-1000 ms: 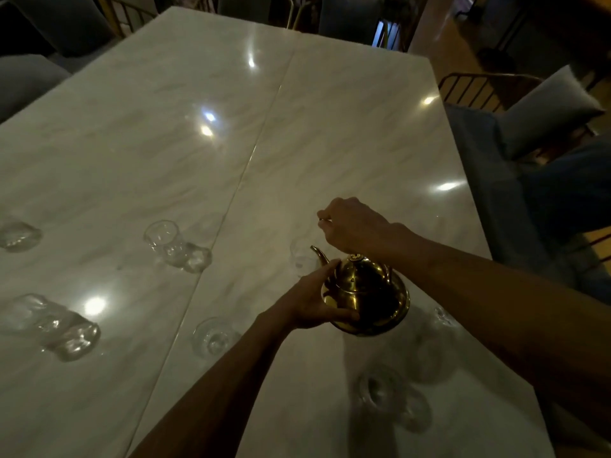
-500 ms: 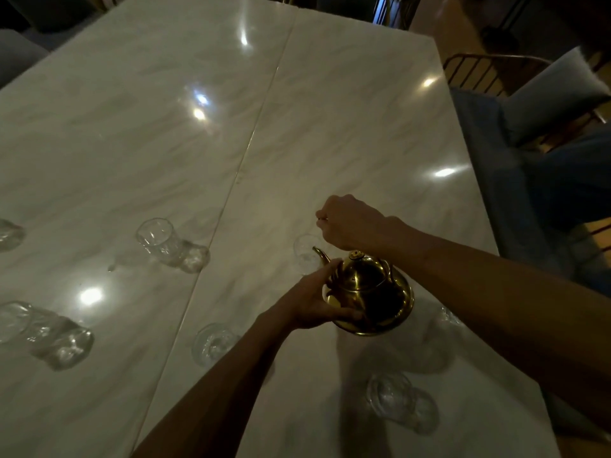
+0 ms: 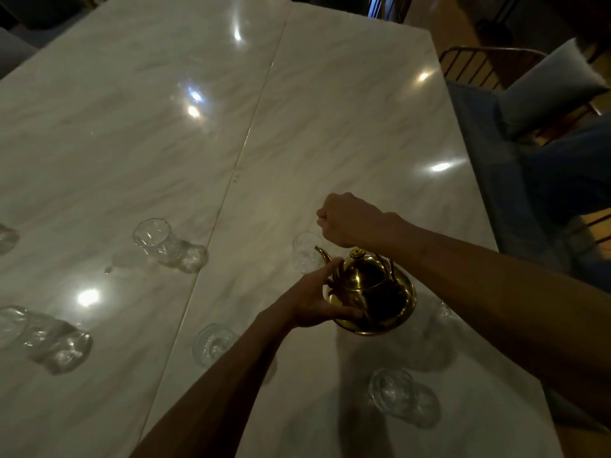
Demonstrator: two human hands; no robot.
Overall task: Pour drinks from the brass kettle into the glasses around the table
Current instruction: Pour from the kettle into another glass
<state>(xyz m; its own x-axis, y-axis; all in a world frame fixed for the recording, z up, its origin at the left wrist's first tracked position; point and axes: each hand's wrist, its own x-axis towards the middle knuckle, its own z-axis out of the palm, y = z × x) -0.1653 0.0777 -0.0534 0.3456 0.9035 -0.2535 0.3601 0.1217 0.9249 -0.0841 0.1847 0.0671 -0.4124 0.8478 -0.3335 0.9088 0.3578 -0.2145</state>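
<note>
One round brass kettle is hanging above the white marble table, and seven clear ribbed glasses are showing, one just under the spout, one partly hidden behind the kettle. Compared with a second ago, the view is sitting slightly closer; the kettle and glasses are keeping their places. The right hand is making a closed fist around the handle from above, wrist bent. The left hand is cupping the kettle's side with fingers spread.
</note>
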